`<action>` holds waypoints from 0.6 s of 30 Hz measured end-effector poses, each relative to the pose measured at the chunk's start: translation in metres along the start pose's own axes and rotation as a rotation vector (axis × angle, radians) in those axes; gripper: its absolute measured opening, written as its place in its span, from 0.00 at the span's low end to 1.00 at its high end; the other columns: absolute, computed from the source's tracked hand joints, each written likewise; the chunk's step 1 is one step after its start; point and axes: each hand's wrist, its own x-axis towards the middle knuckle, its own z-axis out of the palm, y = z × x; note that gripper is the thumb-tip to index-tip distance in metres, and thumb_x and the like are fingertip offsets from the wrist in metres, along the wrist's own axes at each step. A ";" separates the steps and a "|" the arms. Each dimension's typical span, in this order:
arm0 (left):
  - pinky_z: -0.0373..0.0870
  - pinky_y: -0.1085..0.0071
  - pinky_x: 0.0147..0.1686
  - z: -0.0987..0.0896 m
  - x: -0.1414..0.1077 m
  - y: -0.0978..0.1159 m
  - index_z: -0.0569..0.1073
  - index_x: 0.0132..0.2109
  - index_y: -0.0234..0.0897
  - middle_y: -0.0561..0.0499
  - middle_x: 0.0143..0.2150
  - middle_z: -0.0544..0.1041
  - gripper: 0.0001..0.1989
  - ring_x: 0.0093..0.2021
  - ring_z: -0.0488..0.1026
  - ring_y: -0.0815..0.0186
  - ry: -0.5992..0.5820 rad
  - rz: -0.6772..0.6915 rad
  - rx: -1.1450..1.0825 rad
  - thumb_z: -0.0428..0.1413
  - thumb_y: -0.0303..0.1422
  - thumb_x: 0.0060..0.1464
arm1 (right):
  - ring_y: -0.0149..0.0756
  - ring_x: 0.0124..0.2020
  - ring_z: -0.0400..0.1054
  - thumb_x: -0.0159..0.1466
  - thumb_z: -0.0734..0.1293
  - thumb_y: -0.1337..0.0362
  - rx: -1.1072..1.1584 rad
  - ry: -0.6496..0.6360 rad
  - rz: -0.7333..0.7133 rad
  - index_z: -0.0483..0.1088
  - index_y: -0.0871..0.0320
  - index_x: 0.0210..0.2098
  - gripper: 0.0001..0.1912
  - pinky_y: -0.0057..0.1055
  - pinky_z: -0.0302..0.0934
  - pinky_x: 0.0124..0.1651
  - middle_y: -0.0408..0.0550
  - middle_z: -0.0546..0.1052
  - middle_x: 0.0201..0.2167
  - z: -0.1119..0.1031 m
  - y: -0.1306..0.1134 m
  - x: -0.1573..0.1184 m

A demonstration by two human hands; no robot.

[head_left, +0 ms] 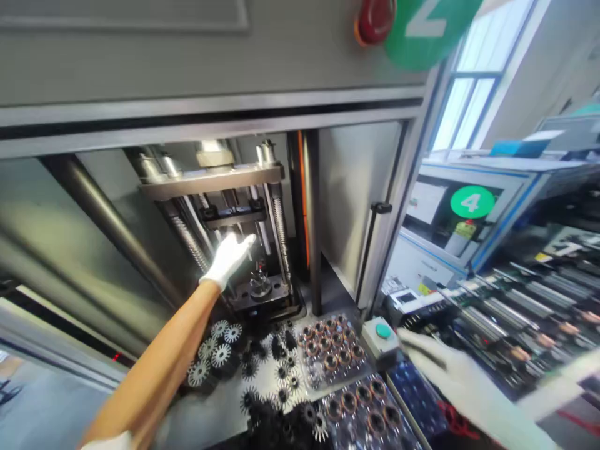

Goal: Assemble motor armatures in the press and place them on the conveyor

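My left hand (229, 255), in a white glove washed out by the lamp, reaches into the press (213, 181). Its fingers are apart, and nothing shows between them. Below and to its right sits the round metal fixture (260, 284) on the press base. My right hand (443, 365), also gloved and slightly blurred, is stretched out beside the green push button (383, 330) on its grey box. Its fingers extend toward the box; I cannot tell whether they touch it.
Silver slotted discs (221, 355) stand stacked at the left. Black toothed parts (269, 419) lie on the metal table. Two clear trays hold copper-wound rings (331, 361). A dark column (310, 219) stands right of the press. Metal shafts (510, 309) lie in rows at right.
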 end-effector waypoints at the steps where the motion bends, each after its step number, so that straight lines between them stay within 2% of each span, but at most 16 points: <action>1: 0.66 0.59 0.53 -0.003 -0.025 -0.001 0.67 0.54 0.27 0.42 0.52 0.74 0.24 0.52 0.70 0.57 -0.009 -0.002 0.035 0.58 0.38 0.54 | 0.45 0.57 0.66 0.65 0.59 0.51 -0.017 0.029 -0.006 0.65 0.43 0.59 0.24 0.44 0.61 0.61 0.43 0.72 0.56 -0.004 -0.008 0.011; 3: 0.61 0.60 0.59 -0.003 -0.087 -0.010 0.65 0.59 0.36 0.48 0.57 0.72 0.27 0.57 0.68 0.58 -0.073 -0.015 0.084 0.58 0.39 0.53 | 0.43 0.62 0.59 0.67 0.57 0.57 -0.049 0.208 -0.122 0.60 0.52 0.63 0.25 0.44 0.52 0.66 0.45 0.66 0.61 -0.004 -0.011 0.035; 4: 0.61 0.63 0.59 0.001 -0.123 -0.018 0.66 0.59 0.43 0.52 0.58 0.72 0.26 0.57 0.68 0.60 -0.142 -0.032 0.115 0.57 0.41 0.53 | 0.42 0.64 0.56 0.67 0.56 0.61 -0.077 0.273 -0.180 0.59 0.55 0.64 0.25 0.44 0.49 0.68 0.47 0.63 0.63 0.001 -0.005 0.046; 5: 0.63 0.64 0.58 0.006 -0.161 -0.028 0.68 0.57 0.47 0.55 0.55 0.75 0.24 0.55 0.70 0.61 -0.275 -0.086 0.131 0.57 0.42 0.53 | 0.42 0.64 0.55 0.67 0.56 0.65 -0.115 0.276 -0.229 0.59 0.58 0.63 0.25 0.43 0.48 0.68 0.49 0.62 0.63 0.009 0.005 0.053; 6: 0.66 0.66 0.56 0.014 -0.198 -0.039 0.71 0.55 0.49 0.56 0.53 0.77 0.23 0.53 0.72 0.61 -0.434 -0.158 0.136 0.57 0.42 0.52 | 0.41 0.64 0.55 0.65 0.55 0.69 -0.160 0.208 -0.272 0.61 0.60 0.62 0.25 0.43 0.48 0.68 0.51 0.63 0.63 0.021 0.019 0.057; 8: 0.71 0.65 0.51 0.036 -0.264 -0.061 0.74 0.52 0.46 0.53 0.46 0.80 0.20 0.47 0.76 0.61 -0.677 -0.298 0.133 0.56 0.41 0.52 | 0.42 0.63 0.57 0.61 0.56 0.75 -0.246 -0.066 -0.319 0.65 0.64 0.59 0.26 0.43 0.51 0.66 0.56 0.66 0.60 0.048 0.050 0.057; 10: 0.71 0.64 0.51 0.066 -0.314 -0.076 0.76 0.49 0.45 0.52 0.44 0.81 0.17 0.45 0.77 0.60 -0.766 -0.319 0.117 0.55 0.39 0.53 | 0.42 0.62 0.59 0.59 0.56 0.78 -0.303 -0.301 -0.339 0.67 0.65 0.56 0.27 0.42 0.54 0.65 0.59 0.67 0.59 0.069 0.074 0.052; 11: 0.70 0.64 0.52 0.083 -0.331 -0.079 0.77 0.48 0.44 0.51 0.45 0.81 0.16 0.45 0.77 0.60 -0.769 -0.282 0.110 0.54 0.38 0.53 | 0.42 0.62 0.59 0.59 0.56 0.78 -0.318 -0.358 -0.339 0.67 0.65 0.56 0.27 0.41 0.55 0.64 0.59 0.67 0.59 0.075 0.081 0.050; 13: 0.70 0.63 0.52 0.118 -0.352 -0.079 0.77 0.48 0.44 0.49 0.46 0.80 0.15 0.46 0.76 0.59 -0.747 -0.141 0.123 0.53 0.35 0.54 | 0.42 0.61 0.61 0.60 0.56 0.77 -0.326 -0.370 -0.349 0.67 0.65 0.57 0.26 0.40 0.57 0.62 0.59 0.67 0.59 0.077 0.085 0.048; 16: 0.71 0.60 0.50 0.166 -0.364 -0.065 0.76 0.48 0.41 0.43 0.44 0.80 0.15 0.44 0.77 0.57 -0.773 0.077 0.292 0.50 0.32 0.56 | 0.42 0.60 0.62 0.62 0.56 0.74 -0.250 -0.294 -0.387 0.67 0.62 0.57 0.25 0.41 0.57 0.62 0.57 0.68 0.58 0.071 0.073 0.034; 18: 0.72 0.58 0.45 0.190 -0.364 -0.054 0.77 0.46 0.37 0.38 0.40 0.80 0.15 0.42 0.77 0.55 -0.849 0.137 0.459 0.50 0.28 0.54 | 0.41 0.60 0.62 0.64 0.56 0.70 -0.144 -0.231 -0.371 0.67 0.58 0.57 0.23 0.42 0.57 0.63 0.53 0.69 0.58 0.074 0.067 0.009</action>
